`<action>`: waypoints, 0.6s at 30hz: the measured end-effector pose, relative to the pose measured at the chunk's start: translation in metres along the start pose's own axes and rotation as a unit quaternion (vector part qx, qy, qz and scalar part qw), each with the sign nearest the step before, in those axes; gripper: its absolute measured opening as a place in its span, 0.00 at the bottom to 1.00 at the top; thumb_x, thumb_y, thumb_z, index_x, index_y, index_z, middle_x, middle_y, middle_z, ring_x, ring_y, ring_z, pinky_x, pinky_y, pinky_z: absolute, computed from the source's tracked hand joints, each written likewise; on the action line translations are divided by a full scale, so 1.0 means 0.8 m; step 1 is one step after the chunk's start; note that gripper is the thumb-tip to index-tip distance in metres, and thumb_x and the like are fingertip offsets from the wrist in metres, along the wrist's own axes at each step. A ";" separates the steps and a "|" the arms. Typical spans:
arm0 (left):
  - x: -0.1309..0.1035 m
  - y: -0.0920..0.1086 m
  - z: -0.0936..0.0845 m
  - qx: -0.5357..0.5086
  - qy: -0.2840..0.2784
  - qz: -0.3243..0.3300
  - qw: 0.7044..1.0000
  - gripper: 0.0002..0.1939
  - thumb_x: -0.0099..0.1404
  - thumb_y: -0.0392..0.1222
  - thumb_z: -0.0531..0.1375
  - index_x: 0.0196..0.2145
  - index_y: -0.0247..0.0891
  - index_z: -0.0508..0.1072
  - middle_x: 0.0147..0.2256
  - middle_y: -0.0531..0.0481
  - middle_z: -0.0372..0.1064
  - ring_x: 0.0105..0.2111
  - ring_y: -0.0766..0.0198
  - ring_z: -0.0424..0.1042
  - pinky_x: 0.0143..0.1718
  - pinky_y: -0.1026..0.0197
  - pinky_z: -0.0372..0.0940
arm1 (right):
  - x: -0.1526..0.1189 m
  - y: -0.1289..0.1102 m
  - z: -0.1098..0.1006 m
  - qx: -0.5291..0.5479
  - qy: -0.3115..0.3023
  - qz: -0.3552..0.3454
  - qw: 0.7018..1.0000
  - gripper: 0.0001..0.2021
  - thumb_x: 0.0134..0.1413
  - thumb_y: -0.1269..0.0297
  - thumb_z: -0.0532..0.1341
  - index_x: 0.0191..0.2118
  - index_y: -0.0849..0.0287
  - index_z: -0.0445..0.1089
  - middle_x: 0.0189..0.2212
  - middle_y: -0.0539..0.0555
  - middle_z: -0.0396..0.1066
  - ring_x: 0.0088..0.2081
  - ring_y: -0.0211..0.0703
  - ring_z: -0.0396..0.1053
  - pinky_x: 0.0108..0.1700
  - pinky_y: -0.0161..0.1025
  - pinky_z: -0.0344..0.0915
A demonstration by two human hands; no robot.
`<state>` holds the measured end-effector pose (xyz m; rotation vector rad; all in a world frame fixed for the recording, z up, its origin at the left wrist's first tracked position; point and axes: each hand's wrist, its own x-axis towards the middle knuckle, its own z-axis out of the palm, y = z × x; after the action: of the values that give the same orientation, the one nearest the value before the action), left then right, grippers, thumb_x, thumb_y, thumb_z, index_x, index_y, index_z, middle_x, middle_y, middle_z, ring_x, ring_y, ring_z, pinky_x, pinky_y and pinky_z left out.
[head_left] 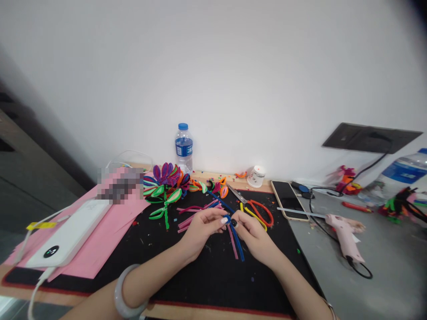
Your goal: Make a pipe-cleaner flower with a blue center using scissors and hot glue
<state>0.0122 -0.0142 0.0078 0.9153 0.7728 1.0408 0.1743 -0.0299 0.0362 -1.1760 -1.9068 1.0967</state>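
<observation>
Between the fingertips of my left hand and my right hand is a blue pipe cleaner, curled into a small loop where they meet. Both hands are closed in a pinch on it, above the black mat. A pink pipe cleaner hangs or lies beside its tail; I cannot tell whether it is held too. More pink pipe cleaners lie just behind my left hand. Scissors with orange handles rest behind my right hand, next to a yellow pipe cleaner.
Colourful pipe-cleaner flowers and a water bottle stand at the back left. A white power bank lies on pink sheets at left. To the right are a paper cup, a phone and a pink glue gun.
</observation>
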 end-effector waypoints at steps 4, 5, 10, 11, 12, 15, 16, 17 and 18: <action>0.001 0.001 0.000 0.002 -0.013 0.003 1.000 0.11 0.49 0.41 0.64 0.32 0.34 0.74 0.23 0.52 0.68 0.24 0.70 0.65 0.28 0.67 0.59 | -0.001 0.000 -0.001 0.031 -0.009 0.020 0.999 0.14 0.57 0.55 0.49 0.28 0.60 0.57 0.20 0.45 0.47 0.21 0.32 0.46 0.23 0.30 0.47; 0.001 0.001 -0.001 0.000 -0.014 0.003 1.000 0.11 0.49 0.40 0.64 0.32 0.34 0.74 0.23 0.52 0.67 0.24 0.70 0.65 0.27 0.67 0.59 | -0.001 0.000 -0.001 0.037 -0.009 0.020 0.999 0.14 0.57 0.55 0.49 0.27 0.60 0.57 0.20 0.45 0.47 0.21 0.32 0.46 0.23 0.30 0.46; 0.003 0.001 -0.003 -0.004 -0.030 -0.009 0.999 0.12 0.48 0.40 0.65 0.31 0.33 0.74 0.22 0.52 0.67 0.23 0.70 0.64 0.27 0.67 0.59 | -0.001 0.004 -0.002 0.062 -0.019 0.018 0.998 0.14 0.57 0.55 0.50 0.27 0.60 0.56 0.20 0.44 0.47 0.21 0.32 0.46 0.23 0.30 0.46; 0.003 0.002 -0.004 -0.001 -0.033 -0.011 0.999 0.12 0.48 0.40 0.65 0.31 0.33 0.74 0.22 0.52 0.67 0.23 0.70 0.64 0.27 0.67 0.59 | -0.001 0.004 -0.002 0.067 -0.021 0.017 0.997 0.14 0.57 0.54 0.50 0.27 0.60 0.56 0.20 0.44 0.47 0.21 0.32 0.46 0.23 0.30 0.46; 0.003 0.002 -0.004 0.004 -0.035 -0.011 0.999 0.12 0.48 0.40 0.65 0.31 0.33 0.74 0.22 0.52 0.67 0.23 0.70 0.64 0.27 0.67 0.59 | -0.002 0.004 -0.002 0.072 -0.024 0.018 0.997 0.15 0.57 0.54 0.50 0.27 0.60 0.56 0.20 0.44 0.47 0.21 0.32 0.46 0.22 0.30 0.46; 0.003 0.003 -0.005 0.010 -0.047 -0.013 0.999 0.12 0.47 0.40 0.66 0.31 0.33 0.74 0.22 0.52 0.67 0.23 0.70 0.65 0.27 0.66 0.60 | -0.002 0.003 -0.003 0.096 -0.034 0.021 0.995 0.15 0.56 0.52 0.50 0.27 0.60 0.56 0.19 0.44 0.47 0.21 0.31 0.46 0.22 0.30 0.46; 0.003 0.003 -0.005 0.012 -0.052 -0.013 0.999 0.12 0.47 0.40 0.66 0.30 0.33 0.74 0.22 0.52 0.67 0.23 0.70 0.65 0.27 0.66 0.60 | -0.002 0.003 -0.004 0.104 -0.038 0.024 0.994 0.15 0.55 0.52 0.51 0.27 0.60 0.56 0.19 0.44 0.47 0.21 0.31 0.46 0.22 0.30 0.45; 0.003 0.003 -0.005 0.014 -0.055 -0.011 0.998 0.12 0.47 0.40 0.66 0.30 0.33 0.74 0.22 0.53 0.67 0.22 0.70 0.65 0.27 0.66 0.60 | -0.002 0.002 -0.004 0.112 -0.042 0.026 0.993 0.15 0.55 0.52 0.51 0.27 0.60 0.56 0.19 0.44 0.47 0.20 0.31 0.46 0.22 0.30 0.45; 0.004 0.003 -0.006 0.016 -0.058 -0.010 0.998 0.12 0.46 0.39 0.66 0.30 0.33 0.74 0.21 0.53 0.67 0.22 0.70 0.64 0.27 0.66 0.60 | -0.002 0.001 -0.005 0.118 -0.045 0.030 0.992 0.15 0.55 0.52 0.51 0.27 0.60 0.56 0.19 0.44 0.47 0.20 0.31 0.46 0.22 0.30 0.45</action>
<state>0.0082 -0.0097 0.0081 0.9851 0.7027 0.9524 0.1785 -0.0303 0.0367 -1.0716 -1.7601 1.3866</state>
